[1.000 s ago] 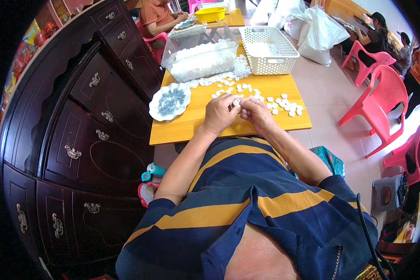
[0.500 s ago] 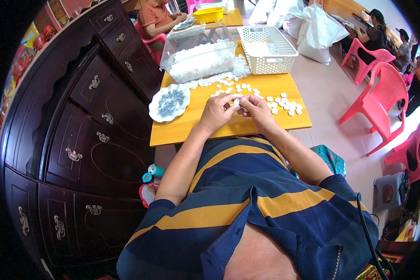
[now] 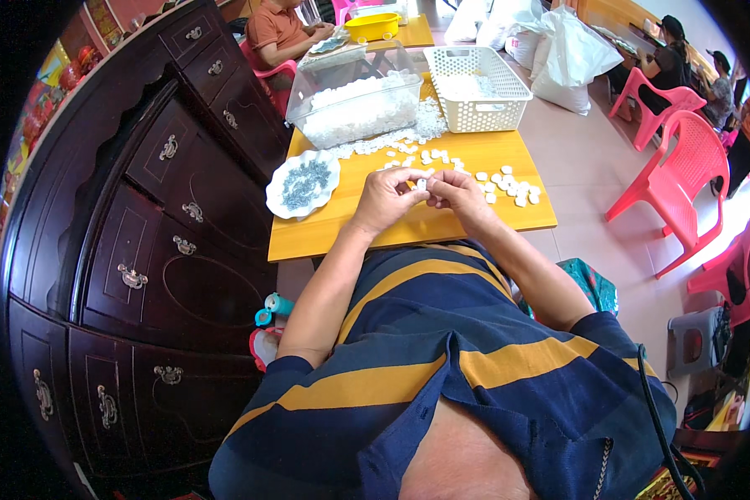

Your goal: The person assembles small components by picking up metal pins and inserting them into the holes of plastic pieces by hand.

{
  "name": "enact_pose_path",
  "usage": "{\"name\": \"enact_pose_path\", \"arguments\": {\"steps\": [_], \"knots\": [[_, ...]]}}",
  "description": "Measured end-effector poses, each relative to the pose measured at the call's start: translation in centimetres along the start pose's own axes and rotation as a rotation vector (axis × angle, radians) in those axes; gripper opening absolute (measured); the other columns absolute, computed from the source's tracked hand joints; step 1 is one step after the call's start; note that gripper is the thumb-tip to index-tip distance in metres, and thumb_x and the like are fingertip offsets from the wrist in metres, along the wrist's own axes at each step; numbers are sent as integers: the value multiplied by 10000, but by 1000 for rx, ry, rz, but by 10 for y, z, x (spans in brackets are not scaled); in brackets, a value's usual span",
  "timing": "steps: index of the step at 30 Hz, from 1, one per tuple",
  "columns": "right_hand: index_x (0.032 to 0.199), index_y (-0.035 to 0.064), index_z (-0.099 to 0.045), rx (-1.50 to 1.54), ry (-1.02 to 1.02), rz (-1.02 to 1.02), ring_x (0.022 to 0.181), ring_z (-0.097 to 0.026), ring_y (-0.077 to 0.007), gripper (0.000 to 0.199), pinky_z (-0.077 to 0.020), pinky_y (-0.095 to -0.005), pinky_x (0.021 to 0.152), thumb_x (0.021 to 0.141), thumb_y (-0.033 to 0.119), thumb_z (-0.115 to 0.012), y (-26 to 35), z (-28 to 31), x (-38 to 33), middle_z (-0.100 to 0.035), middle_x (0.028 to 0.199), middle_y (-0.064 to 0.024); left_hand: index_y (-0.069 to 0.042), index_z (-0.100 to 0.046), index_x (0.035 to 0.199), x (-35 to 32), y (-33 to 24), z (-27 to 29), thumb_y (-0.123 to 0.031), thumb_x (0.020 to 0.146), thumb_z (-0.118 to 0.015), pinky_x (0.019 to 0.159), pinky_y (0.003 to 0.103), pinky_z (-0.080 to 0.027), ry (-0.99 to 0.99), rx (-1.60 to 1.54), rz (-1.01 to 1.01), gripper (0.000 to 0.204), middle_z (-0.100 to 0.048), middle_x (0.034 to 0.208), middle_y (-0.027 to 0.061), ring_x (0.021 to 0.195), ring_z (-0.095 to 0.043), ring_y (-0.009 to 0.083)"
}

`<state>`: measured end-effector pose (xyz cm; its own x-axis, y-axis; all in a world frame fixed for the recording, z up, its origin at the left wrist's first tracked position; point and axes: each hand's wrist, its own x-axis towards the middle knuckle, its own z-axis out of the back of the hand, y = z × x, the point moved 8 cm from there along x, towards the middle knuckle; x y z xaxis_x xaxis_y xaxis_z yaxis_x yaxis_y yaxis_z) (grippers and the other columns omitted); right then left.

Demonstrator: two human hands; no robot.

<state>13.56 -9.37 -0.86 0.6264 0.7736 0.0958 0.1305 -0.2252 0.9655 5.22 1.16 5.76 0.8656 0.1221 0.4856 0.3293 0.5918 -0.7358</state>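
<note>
Above the near half of the yellow table, my two hands meet at the fingertips. My left hand pinches a small white plastic piece between thumb and forefinger. The fingertips of my right hand close on the same piece from the other side. Whether they also hold a smaller part cannot be made out. Loose white pieces lie to the right of my hands, and others lie just beyond them. On the left, a scalloped white plate bears a heap of small grey-blue parts.
A clear bin of white pieces and a cream perforated basket stand at the table's far side. Dark drawers rise close on the left. Pink chairs, white sacks and other seated people are beyond.
My hands stay over the same spot, fingertips still together on the white piece. Only a slight shift of the fingers shows.
</note>
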Motion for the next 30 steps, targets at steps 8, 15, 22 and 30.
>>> {"name": "enact_pose_path", "arguments": {"steps": [8,15,22,30], "knots": [[885,101,-628,-18,26,10,721,-563,-66,159,-447,-228,700,982,227,-618,1,-1,1,-620,784,28,-65,-756,1074,0,10,2,-115,851,-777,533,199,-407,58,2,68,230,-660,763,-67,586,-479,-4],[968,88,-626,-104,132,26,773,-581,-75,191,-470,-235,752,1005,275,-605,6,-3,1,-632,873,21,-48,-741,1104,0,18,2,-97,883,-745,562,184,-425,149,-154,153,226,-663,789,-68,619,-505,-14],[962,86,-620,-131,158,-1,786,-582,-76,210,-478,-241,771,1010,289,-592,6,-3,-2,-626,886,20,-54,-730,1135,-1,16,-3,-92,895,-733,574,180,-438,161,-170,154,243,-671,830,-60,628,-522,-9],[959,85,-625,-128,124,-11,780,-578,-74,218,-480,-242,769,1004,297,-596,3,0,-1,-626,887,22,-62,-722,1161,2,1,-3,-93,902,-715,556,192,-417,171,-42,102,261,-653,843,-55,613,-479,-1]]}}
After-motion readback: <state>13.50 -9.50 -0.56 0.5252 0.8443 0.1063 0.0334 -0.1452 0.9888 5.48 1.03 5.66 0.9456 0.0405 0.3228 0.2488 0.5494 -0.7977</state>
